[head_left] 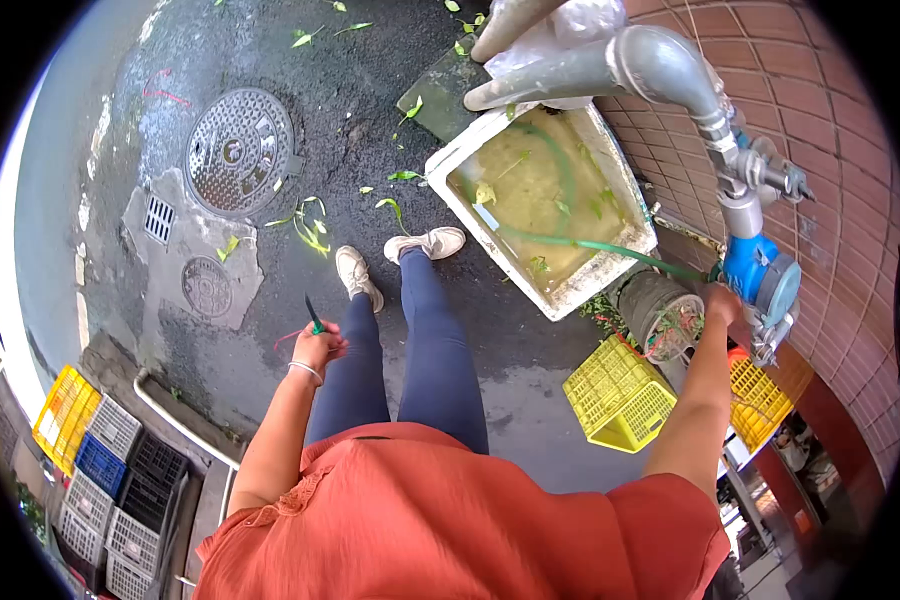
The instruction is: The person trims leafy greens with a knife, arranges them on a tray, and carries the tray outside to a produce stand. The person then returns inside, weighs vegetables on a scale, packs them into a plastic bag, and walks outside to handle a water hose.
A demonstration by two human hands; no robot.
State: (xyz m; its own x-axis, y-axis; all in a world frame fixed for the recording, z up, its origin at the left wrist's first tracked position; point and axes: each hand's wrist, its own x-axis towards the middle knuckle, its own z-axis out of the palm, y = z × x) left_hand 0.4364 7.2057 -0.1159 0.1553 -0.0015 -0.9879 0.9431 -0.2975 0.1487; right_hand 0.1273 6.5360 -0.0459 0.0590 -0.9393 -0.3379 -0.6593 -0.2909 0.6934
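Note:
My left hand (318, 347) is closed around the green handle of a small knife (312, 312), its dark blade pointing away from me. A thin red strand (288, 338) shows beside these fingers. On the right, my right hand (726, 303) reaches in against the blue water meter (760, 275) on the metal pipe, close to the end of a green hose (660, 262). Its fingers are mostly hidden, so I cannot see what they hold. The hose runs into a white foam tub (610, 272) of cloudy water with leaves floating in it.
Beside the tub stand a plant pot (660, 318) and a yellow crate (620, 395). A grey pipe (660, 65) bends along the tiled wall (820, 130). Scattered leaves (310, 235) and a manhole cover (240, 150) mark the wet ground. Stacked crates (115, 480) stand at lower left.

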